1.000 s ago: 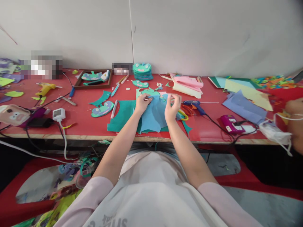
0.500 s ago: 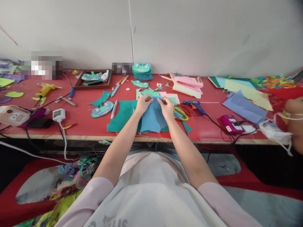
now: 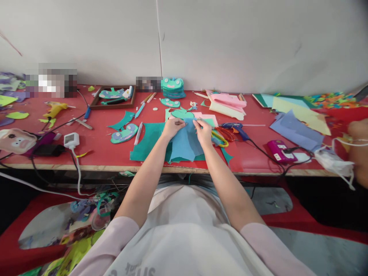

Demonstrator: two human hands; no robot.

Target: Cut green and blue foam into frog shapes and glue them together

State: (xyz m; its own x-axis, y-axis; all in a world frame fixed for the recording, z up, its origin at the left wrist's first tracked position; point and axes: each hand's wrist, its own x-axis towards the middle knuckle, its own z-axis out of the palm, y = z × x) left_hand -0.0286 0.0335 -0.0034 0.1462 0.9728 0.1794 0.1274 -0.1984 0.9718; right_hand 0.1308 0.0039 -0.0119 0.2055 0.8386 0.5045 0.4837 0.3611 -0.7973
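A long red table point(image 3: 253, 153) is stretching across the view, littered with felt and tools. Near its front edge a dark green felt sheet point(image 3: 146, 143) is lying flat, and a light blue felt sheet point(image 3: 185, 143) is lying on top of it. The left hand point(image 3: 171, 127) is resting on the blue sheet's far left corner, fingers curled and pinching its top edge. The right hand point(image 3: 203, 132) is gripping the same edge just beside it, fingers closed on the felt. Yellow-handled scissors point(image 3: 220, 140) are lying just right of that hand, with a blue glue gun point(image 3: 237, 128) beyond them.
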